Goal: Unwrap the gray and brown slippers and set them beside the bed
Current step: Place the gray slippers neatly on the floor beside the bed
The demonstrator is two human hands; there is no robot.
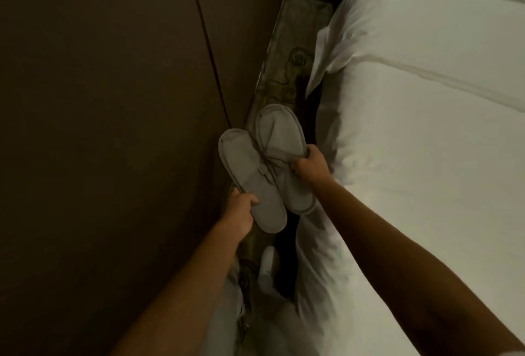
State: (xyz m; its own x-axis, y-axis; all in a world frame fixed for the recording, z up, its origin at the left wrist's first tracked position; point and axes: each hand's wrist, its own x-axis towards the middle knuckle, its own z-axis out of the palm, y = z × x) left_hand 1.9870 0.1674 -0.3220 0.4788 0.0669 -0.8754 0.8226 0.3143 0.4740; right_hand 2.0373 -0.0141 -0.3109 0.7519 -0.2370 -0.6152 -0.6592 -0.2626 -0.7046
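Two gray slippers are held in the air over the narrow strip of floor between wall and bed. My left hand [240,210] grips the heel end of the left gray slipper [244,162]. My right hand [309,166] pinches the side of the right gray slipper [279,134], whose toe points away from me. The two slippers overlap in the middle, where a thin tie or band [265,169] crosses them. No brown slippers are in sight. The bed [426,142] with white linen lies to the right.
A dark wall panel [99,99] fills the left side. Patterned carpet [287,71] runs in the narrow gap between wall and bed. A white pillow [412,23] lies at the bed's head. My light trousers and a white-socked foot [268,267] are below the slippers.
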